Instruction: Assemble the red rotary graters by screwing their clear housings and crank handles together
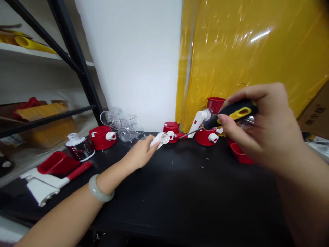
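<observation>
My left hand (140, 154) rests on the black table (180, 192) and grips a white plastic crank handle (160, 139) with a round socket at its end. My right hand (259, 127), raised above the table on the right, is closed around a black-and-yellow screwdriver (235, 113). Its thin metal shaft (192, 131) points left and down toward the red-tipped end of the white handle. A pale green bangle (99, 190) sits on my left wrist.
Red and white grater parts lie about: a red base with white knob (102, 137), clear plastic hoppers (120, 123), a drum blade unit (78, 145), a red hopper on a white body (51, 171), more red bases (205, 135). Yellow sheeting (252, 51) hangs behind; metal shelving (77, 61) stands left.
</observation>
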Tool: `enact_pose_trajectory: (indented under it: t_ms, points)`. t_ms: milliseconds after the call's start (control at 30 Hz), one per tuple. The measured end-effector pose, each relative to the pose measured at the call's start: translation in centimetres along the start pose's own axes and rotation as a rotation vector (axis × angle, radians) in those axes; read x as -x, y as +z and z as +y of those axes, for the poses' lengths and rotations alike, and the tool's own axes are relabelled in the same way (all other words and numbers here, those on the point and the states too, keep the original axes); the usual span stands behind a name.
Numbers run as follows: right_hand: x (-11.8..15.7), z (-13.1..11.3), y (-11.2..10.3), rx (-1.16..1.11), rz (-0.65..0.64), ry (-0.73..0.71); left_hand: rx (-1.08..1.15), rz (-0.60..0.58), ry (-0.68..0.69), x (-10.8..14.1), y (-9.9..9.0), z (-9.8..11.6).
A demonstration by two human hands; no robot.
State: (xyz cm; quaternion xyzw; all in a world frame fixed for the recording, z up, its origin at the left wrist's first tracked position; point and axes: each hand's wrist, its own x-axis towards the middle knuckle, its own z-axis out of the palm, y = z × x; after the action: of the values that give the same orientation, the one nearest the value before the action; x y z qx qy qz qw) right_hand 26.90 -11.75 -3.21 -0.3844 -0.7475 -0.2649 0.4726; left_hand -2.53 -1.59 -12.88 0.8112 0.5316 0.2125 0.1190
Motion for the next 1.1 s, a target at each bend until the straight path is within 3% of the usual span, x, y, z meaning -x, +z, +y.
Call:
enact_pose_trajectory:
  t_ms: [133, 267, 367, 500, 567, 667, 833, 1100]
  points:
    - [-0.1, 0.8, 0.4, 0.091, 0.042, 0.027, -0.244, 0.044, 0.053, 0.1, 0.0, 0.0]
    - [-0.2, 1.7, 1.9, 0.026, -0.081, 0.074, -0.373, 0.183, 0.174, 0.6, 0.3, 0.1]
    - [-0.2, 2.4, 3.2, -0.011, -0.148, 0.028, -0.438, 0.294, 0.253, 0.9, 0.9, 0.3]
    - [0.1, 3.3, 4.2, 0.037, -0.244, -0.030, -0.505, 0.156, 0.299, 0.9, 1.6, 0.2]
    - [0.4, 3.5, 4.6, 0.036, -0.357, -0.050, -0.493, 0.196, 0.277, 0.7, 1.6, 0.1]
    - [1.1, 3.5, 5.6, 0.023, -0.578, -0.030, -0.456, 0.194, 0.223, 0.5, 1.5, 0.1]
    - [3.2, 3.2, 9.1, 0.049, -1.009, 0.141, -0.369, 0.140, 0.104, 0.2, 1.2, 0.2]
    - [7.1, 5.5, 13.6, -0.028, -1.106, 0.167, -0.355, 0.091, 0.060, 0.1, 1.1, 0.4]
